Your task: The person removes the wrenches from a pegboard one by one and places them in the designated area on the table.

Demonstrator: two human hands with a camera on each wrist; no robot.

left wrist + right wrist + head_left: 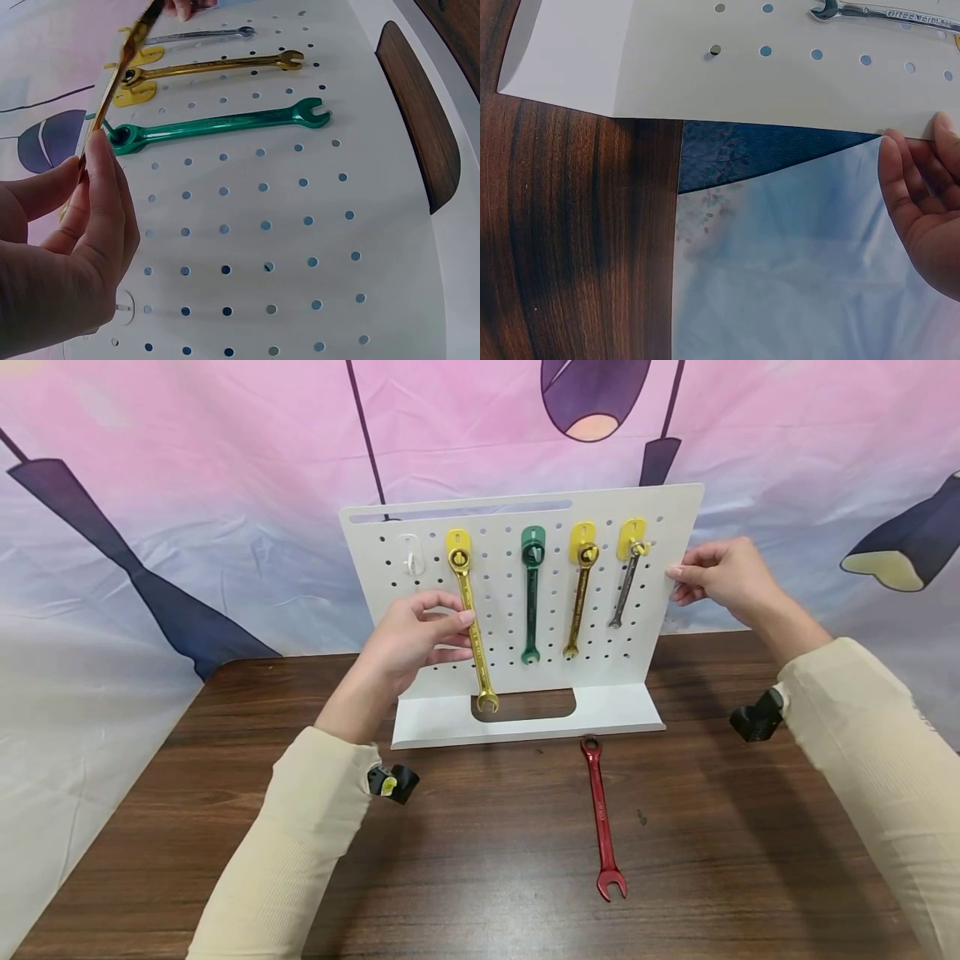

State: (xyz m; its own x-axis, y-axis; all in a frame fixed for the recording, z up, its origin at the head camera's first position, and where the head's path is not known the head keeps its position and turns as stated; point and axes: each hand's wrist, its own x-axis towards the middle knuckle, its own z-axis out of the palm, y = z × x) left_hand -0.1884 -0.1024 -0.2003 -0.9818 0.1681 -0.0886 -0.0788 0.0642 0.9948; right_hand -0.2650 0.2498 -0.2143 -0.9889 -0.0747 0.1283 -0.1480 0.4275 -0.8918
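Note:
With thumb and fingers, my left hand point(422, 639) pinches a bright gold combination wrench point(477, 652) by its shaft. The wrench's ring end is at a yellow hook point(458, 539) on the white pegboard point(495, 602), its open end pointing down. Seen from the left wrist, the gold wrench point(112, 90) stands out from the board. My right hand point(723, 578) pinches the board's right edge between thumb and fingers. Between the hands hang a green wrench point(532, 602), a darker gold wrench point(579, 602) and a small silver wrench point(625, 589).
A red wrench point(602, 818) lies on the dark wooden table point(487, 860) in front of the board's white base point(435, 718). One white hook point(410, 560) at the board's upper left carries nothing. A printed cloth point(225, 485) hangs behind.

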